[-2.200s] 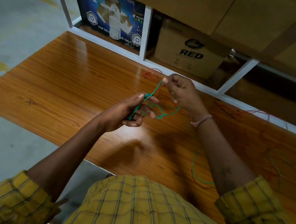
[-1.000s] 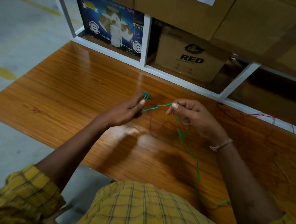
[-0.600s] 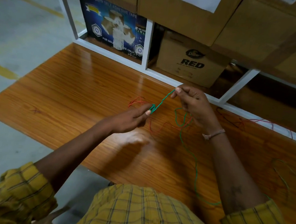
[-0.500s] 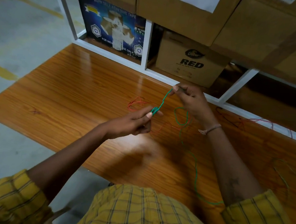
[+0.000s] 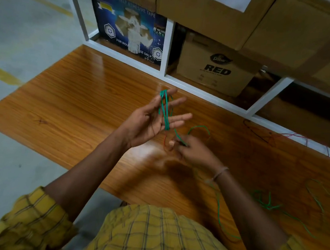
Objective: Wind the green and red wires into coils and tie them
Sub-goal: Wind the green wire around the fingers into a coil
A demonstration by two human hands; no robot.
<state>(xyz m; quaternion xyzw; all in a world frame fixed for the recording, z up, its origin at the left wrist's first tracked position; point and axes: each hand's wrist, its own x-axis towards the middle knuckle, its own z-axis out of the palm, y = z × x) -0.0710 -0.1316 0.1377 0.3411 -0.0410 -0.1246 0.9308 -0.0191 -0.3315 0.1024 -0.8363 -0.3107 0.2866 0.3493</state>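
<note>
My two hands are up over the glossy, wood-grain tabletop (image 5: 74, 103). My left hand (image 5: 150, 120) is spread, palm toward me, fingers straight and fanned; the green wire (image 5: 165, 109) is wound in several thin loops running from the fingertips down to the base of the fingers, a narrow stretched coil of smooth plastic-coated strand. My right hand (image 5: 189, 150) is curled just below it, pinching the free run of that same green wire, which arcs out in one loop beside it and trails down past my wrist to the tabletop's near edge. One short bit of red wire (image 5: 165, 139) shows between my hands; I cannot tell where it ends. More loose green strands (image 5: 268, 202) lie tangled at the right. Behind, a white metal shelf (image 5: 166, 47) holds two boxes: a blue printed tape box (image 5: 128, 28) and a plain brown cardboard box (image 5: 217, 68).
</note>
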